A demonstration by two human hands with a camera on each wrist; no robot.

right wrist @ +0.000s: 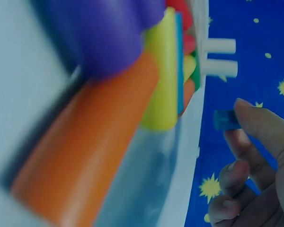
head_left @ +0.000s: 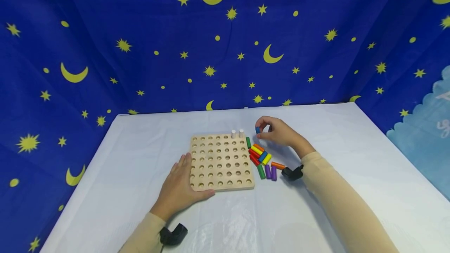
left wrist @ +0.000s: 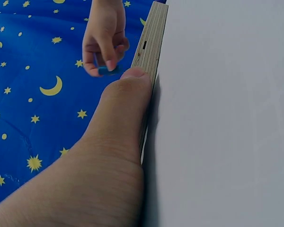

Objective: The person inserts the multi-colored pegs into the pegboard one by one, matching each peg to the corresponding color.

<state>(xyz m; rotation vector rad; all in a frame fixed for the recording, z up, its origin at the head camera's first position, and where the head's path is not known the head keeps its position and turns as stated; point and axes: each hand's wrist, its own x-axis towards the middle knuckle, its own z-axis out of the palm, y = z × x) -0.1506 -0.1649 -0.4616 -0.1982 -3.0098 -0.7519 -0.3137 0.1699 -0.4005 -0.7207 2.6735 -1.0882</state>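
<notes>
A square wooden pegboard (head_left: 221, 162) with rows of round holes lies on the table. Two white pegs (head_left: 241, 133) stand upright in its far row, near the right corner. My left hand (head_left: 181, 190) rests against the board's near left corner, thumb spread along the front edge and fingers beside the left edge. In the left wrist view the thumb (left wrist: 132, 87) touches the layered wooden side. Beyond the far right corner, my right hand (head_left: 277, 131) pinches a short blue peg (right wrist: 225, 120) between thumb and index finger, raised above the table. Its other fingers are loosely curled.
Several loose pegs lie close along the board's right side: green (head_left: 261, 172), purple (head_left: 274, 173), orange (head_left: 278, 165), yellow (head_left: 266, 159), red and another blue one (head_left: 262, 156). The white table (head_left: 147, 143) meets a blue curtain (head_left: 140, 30) with moons and stars behind.
</notes>
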